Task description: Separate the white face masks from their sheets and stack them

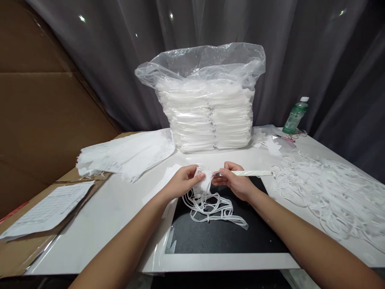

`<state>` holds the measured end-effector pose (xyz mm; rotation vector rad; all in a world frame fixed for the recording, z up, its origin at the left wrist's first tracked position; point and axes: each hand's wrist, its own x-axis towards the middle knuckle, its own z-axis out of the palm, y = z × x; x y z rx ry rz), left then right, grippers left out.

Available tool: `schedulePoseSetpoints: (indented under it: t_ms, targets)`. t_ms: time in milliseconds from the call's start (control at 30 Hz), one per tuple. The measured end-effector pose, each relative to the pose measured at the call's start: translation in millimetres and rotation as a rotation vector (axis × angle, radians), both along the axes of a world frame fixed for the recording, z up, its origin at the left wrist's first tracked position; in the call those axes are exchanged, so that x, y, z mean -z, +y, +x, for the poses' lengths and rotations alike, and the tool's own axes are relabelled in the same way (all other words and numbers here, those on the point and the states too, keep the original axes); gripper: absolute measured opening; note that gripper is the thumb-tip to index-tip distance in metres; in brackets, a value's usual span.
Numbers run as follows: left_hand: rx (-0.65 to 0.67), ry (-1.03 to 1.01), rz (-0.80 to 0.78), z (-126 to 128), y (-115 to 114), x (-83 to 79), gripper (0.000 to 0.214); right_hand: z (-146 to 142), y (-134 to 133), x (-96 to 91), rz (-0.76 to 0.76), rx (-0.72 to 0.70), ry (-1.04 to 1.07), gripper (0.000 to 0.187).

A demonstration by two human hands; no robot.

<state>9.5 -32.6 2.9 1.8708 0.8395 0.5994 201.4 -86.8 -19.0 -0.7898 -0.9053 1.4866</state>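
Observation:
My left hand [187, 179] is closed on a small white folded piece [205, 182], pinched between thumb and fingers. Several white cords [210, 206] hang from under it and lie in loops on the black mat [228, 245]. Held like a pen, a slim white-handled tool [252, 173] rests in my right hand [234, 180]. Its dark, narrow tip points left and meets the edge of the white piece. What kind of tool it is cannot be made out.
Behind my hands stands a clear plastic bag [210, 116] of stacked white sheets. White sheets [126, 154] and a printed paper [48, 208] lie left, beside cardboard [39, 100]. A tangle of white cords [333, 196] and a green bottle [296, 116] are right.

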Motion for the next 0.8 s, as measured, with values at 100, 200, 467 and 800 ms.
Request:
schedulePoseSetpoints:
  t_ms: [100, 200, 467, 800]
  targets:
    - [0.001, 0.002, -0.003, 0.1, -0.1, 0.3, 0.036, 0.2, -0.4, 0.0, 0.011, 0.005, -0.017, 0.046]
    - [0.002, -0.005, -0.003, 0.3, -0.3, -0.2, 0.035, 0.5, 0.3, 1.2, 0.022, 0.016, -0.031, 0.047]
    - [-0.023, -0.025, 0.016, 2.6, -0.2, 4.0, 0.041, 5.4, 2.6, 12.0, 0.247, 0.15, -0.447, 0.036]
    - [0.222, 0.03, 0.0, 4.0, -11.4, -13.0, 0.044, 20.7, 13.7, 16.8, 0.33, 0.468, -0.887, 0.03]
